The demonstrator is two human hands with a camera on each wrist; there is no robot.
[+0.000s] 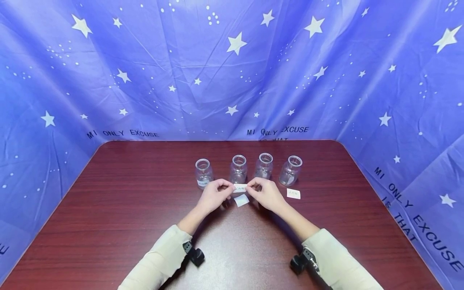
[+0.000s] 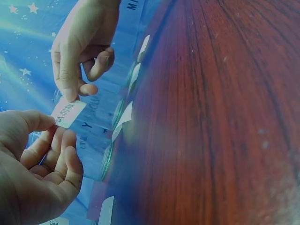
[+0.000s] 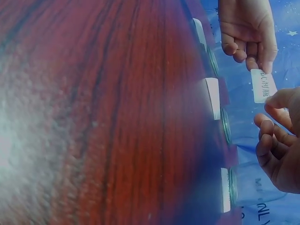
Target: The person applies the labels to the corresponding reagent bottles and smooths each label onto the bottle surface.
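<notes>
My left hand and right hand pinch opposite ends of a small white label with writing on it, drawn flat between them. In the left wrist view the label spans from one thumb and forefinger to the other. Just behind it stands an uncapped clear glass jar, its lower part hidden by the label and fingers. Below the hands a blank white slip lies on the table. Beside the left hand, another glass jar carries a similar label low on its front.
Farther right in the row stand two more open glass jars, one behind the right hand and one at the end. A written label lies before the end jar. The dark red wooden table meets a blue starry curtain.
</notes>
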